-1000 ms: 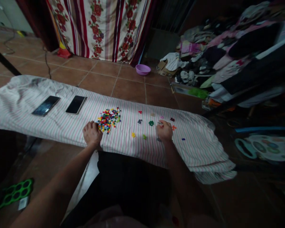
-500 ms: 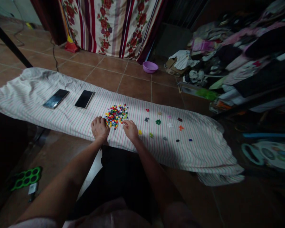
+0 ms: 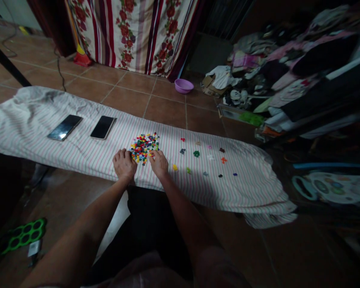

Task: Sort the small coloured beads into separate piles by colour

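Observation:
Small multicoloured pieces (image 3: 144,145) lie in a loose pile on a striped cloth (image 3: 87,160). My left hand (image 3: 125,164) rests palm down on the cloth at the pile's left edge, its fingers lying forward and apart. At the right edge of the pile, my right hand (image 3: 160,163) has thumb and fingertips drawn together among the pieces; whatever they pinch is too small to make out. To the right, little groups sorted by colour sit apart, among them a green group (image 3: 196,153), an orange group (image 3: 223,160) and a yellow group (image 3: 175,167).
Two phones lie left of the pile, a dark one (image 3: 65,127) and a light-edged one (image 3: 103,127). Beyond the cloth a purple basin (image 3: 184,86) stands on the tiled floor. Heaped clothes (image 3: 276,68) fill the right side. A green frame (image 3: 25,235) is at lower left.
My right hand has moved slightly left, its fingertips now into the pile's right edge. My left hand stays beside the pile. The whole view has shifted a little.

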Tool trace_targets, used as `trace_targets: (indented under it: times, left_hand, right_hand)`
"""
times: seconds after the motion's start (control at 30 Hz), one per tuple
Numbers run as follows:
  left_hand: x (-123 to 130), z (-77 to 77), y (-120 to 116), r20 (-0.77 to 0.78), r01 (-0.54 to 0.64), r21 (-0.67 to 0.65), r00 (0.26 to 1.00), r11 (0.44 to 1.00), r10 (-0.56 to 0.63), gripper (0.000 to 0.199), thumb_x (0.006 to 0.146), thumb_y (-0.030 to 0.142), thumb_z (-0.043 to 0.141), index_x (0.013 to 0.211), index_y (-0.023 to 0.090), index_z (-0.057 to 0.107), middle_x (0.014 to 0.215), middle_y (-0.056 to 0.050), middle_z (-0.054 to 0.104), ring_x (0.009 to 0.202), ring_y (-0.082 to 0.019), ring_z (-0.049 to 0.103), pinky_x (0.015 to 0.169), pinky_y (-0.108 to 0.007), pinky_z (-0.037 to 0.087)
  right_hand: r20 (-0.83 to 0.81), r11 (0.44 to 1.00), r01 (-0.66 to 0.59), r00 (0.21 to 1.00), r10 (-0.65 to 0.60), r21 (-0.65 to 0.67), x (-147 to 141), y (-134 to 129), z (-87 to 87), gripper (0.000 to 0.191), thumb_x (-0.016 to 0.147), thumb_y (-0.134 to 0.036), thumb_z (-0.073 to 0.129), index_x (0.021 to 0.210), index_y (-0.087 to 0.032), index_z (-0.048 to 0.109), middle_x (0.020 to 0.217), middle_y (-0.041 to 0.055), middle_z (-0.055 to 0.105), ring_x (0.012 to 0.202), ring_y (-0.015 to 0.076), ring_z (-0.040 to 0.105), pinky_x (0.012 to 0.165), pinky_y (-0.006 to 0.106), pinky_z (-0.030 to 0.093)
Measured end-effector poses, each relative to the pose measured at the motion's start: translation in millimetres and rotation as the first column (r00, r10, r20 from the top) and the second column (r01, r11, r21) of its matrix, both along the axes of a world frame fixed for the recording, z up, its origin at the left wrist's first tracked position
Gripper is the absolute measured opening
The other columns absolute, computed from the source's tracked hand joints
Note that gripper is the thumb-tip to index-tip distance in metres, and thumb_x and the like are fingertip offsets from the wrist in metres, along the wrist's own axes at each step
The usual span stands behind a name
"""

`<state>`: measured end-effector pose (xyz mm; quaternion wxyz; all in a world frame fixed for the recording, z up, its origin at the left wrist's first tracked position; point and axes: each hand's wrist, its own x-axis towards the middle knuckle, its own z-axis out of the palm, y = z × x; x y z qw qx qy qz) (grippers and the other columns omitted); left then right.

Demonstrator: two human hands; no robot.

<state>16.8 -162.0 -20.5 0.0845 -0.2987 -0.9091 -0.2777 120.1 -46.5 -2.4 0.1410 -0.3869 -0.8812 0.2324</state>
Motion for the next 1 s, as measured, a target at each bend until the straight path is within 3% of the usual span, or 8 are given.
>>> trace_targets:
  times: [0.33, 0.63, 1.0]
  left_hand:
    - [2.5, 8.3, -4.7, -0.012, 0.010, -0.025, 1.000, 1.000, -0.011, 0.029, 0.086, 0.023, 0.045, 0.106, 0.017, 0.064, 0.129, -0.017, 0.060, 0.121, -0.033, 0.051, 0.103, -0.048, 0.035]
    - [3.3, 6.6, -6.0, -0.048, 0.002, -0.014, 0.999, 1.000, -0.003, 0.032, 0.091, 0.030, 0.036, 0.106, 0.017, 0.061, 0.119, -0.018, 0.063, 0.119, -0.035, 0.052, 0.098, -0.049, 0.037]
    - [6.5, 18.7, -7.7, -0.028, 0.013, -0.082, 0.999, 0.997, -0.015, 0.037, 0.090, 0.030, 0.035, 0.108, 0.013, 0.062, 0.120, -0.021, 0.063, 0.118, -0.038, 0.054, 0.098, -0.051, 0.039]
  right_hand:
    - [0.021, 0.998, 0.002, 1.000, -0.001, -0.063, -5.7, -3.5, 7.6, 0.019, 0.092, -0.023, 0.055, 0.106, -0.025, 0.067, 0.114, 0.0038, 0.066, 0.105, 0.0196, 0.060, 0.094, 0.031, 0.046]
    - [-0.080, 0.990, 0.088, 0.992, -0.097, -0.114, 1.4, -10.2, 7.1, 0.017, 0.087, -0.020, 0.060, 0.099, -0.029, 0.068, 0.109, -0.0036, 0.071, 0.103, 0.0150, 0.064, 0.095, 0.026, 0.047]
    - [-0.124, 0.976, 0.140, 0.979, -0.161, -0.164, 3.3, -6.9, 12.2, 0.019, 0.090, -0.026, 0.060, 0.107, -0.028, 0.067, 0.112, -0.0021, 0.071, 0.100, 0.0145, 0.065, 0.092, 0.026, 0.048]
